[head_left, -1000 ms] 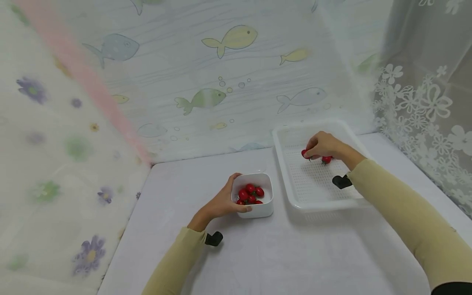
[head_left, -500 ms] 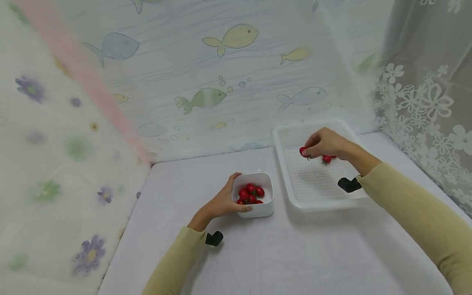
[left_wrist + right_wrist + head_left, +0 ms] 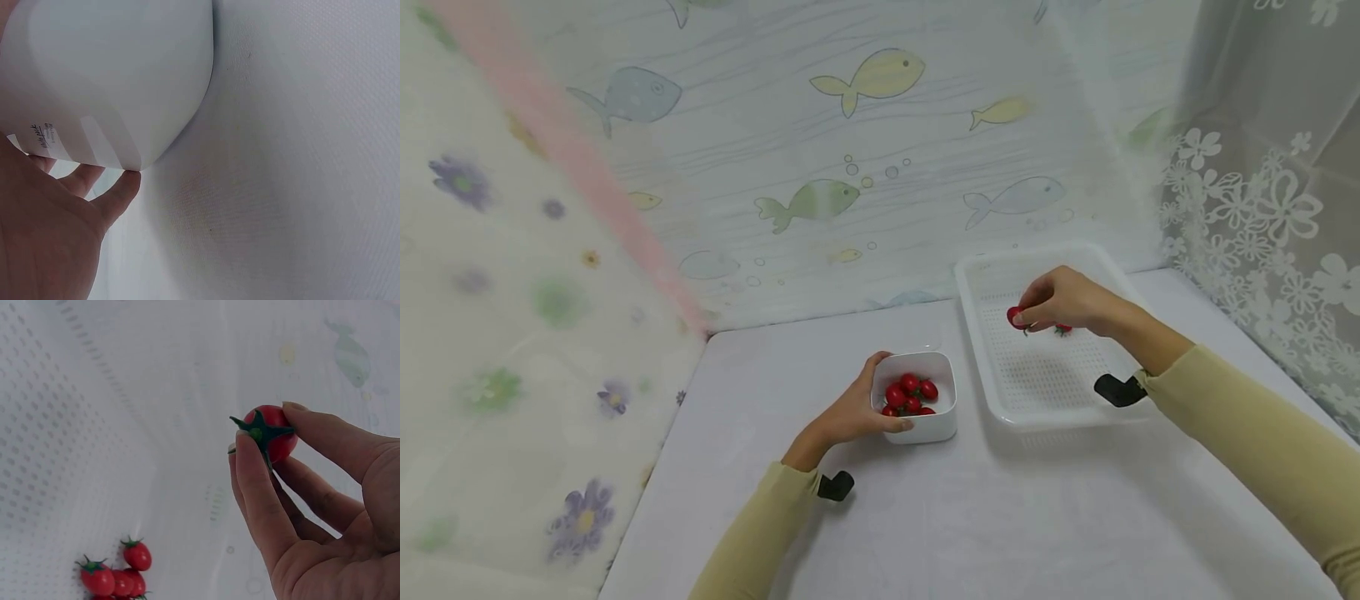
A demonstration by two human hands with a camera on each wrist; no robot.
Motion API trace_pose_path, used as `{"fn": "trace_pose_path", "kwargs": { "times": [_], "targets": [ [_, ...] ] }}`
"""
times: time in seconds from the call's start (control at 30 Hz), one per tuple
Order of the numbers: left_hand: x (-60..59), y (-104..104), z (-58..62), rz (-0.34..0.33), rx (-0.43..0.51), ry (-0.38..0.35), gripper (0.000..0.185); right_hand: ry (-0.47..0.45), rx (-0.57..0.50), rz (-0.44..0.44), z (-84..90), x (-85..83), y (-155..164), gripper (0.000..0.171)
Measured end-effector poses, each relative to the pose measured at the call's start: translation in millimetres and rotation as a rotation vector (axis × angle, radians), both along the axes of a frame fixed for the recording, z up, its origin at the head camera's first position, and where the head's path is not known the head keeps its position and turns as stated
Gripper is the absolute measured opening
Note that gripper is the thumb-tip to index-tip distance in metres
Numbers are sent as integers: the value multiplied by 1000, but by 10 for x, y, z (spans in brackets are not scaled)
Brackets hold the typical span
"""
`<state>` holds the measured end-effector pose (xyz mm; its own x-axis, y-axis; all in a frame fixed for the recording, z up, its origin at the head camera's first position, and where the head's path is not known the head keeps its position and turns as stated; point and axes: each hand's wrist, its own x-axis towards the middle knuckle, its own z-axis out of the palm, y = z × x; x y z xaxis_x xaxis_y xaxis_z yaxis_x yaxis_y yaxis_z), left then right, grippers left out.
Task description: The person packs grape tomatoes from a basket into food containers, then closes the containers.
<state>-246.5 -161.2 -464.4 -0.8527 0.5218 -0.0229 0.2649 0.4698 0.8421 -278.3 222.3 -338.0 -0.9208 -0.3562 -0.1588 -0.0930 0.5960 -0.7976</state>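
My right hand (image 3: pixel 1063 298) pinches a cherry tomato (image 3: pixel 275 432) between thumb and fingertips, above the white perforated basket (image 3: pixel 992 400). The tomato's green calyx shows in the right wrist view. Several more cherry tomatoes (image 3: pixel 97 579) lie together on the basket floor; in the head view my hand mostly hides them. At the left, my left hand (image 3: pixel 852 410) holds a small white square container (image 3: pixel 934 428), thumb on the near side and fingers at the far left corner. Inside it sit several red cherry tomatoes (image 3: pixel 910 383). The left wrist view shows the fingertips (image 3: pixel 128 181) against the container's wall.
A white cloth (image 3: pixel 925 517) covers the table. The basket stands right of the container, near the back. Behind hangs a fish-patterned curtain (image 3: pixel 880 167), with a flowered curtain (image 3: pixel 512 333) on the left and a lace one (image 3: pixel 1262 208) on the right.
My right hand has risen slightly from the basket floor with the tomato, and its forearm has shifted right and down in the head view. My left hand and the container stay still.
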Motion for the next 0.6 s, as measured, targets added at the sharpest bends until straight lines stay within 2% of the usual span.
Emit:
{"fn": "trace_pose_path", "kwargs": {
  "times": [0.3,0.6],
  "targets": [
    [-6,4,-11,-3,12,3,111,22,32,6,28,102,-94,35],
    [-12,-2,-16,-1,6,5,111,2,-32,33,28,233,-177,30]
  ]
}}
